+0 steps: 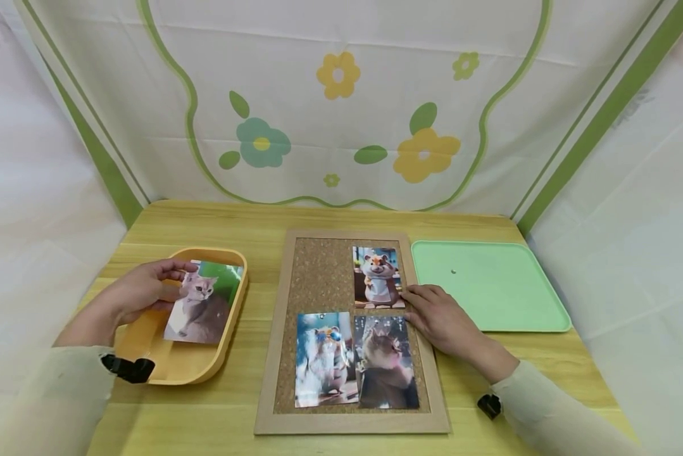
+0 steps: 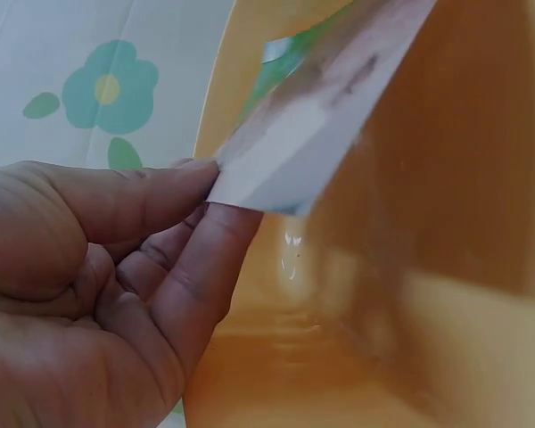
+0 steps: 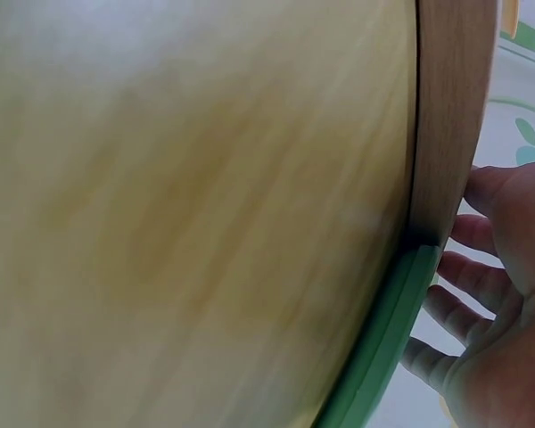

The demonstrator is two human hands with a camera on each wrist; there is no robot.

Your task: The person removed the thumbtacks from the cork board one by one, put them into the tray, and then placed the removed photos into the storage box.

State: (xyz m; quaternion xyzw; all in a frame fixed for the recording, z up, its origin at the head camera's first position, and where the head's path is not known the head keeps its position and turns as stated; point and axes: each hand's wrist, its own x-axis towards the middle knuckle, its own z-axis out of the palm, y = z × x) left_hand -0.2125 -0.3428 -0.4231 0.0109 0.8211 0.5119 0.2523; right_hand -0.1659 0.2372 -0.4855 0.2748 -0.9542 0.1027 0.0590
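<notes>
My left hand (image 1: 138,292) pinches a photo of a light cat on a green background (image 1: 201,313) by its upper left edge, over the yellow-orange bin (image 1: 235,323). In the left wrist view, thumb and fingers grip the photo's (image 2: 294,143) corner. My right hand (image 1: 440,316) rests on the right side of the wood-framed corkboard (image 1: 321,272), fingers extended over its frame. Three photos lie on the board: a hamster in an apron (image 1: 378,278) at upper right, a hamster with blue glasses (image 1: 325,361) at lower left, a crowned cat (image 1: 387,364) at lower right.
A green tray (image 1: 495,291) sits right of the board, with one small pin (image 1: 453,272) on it. The wooden table (image 1: 235,405) is enclosed by white cloth (image 1: 341,114) with printed flowers at the back and sides.
</notes>
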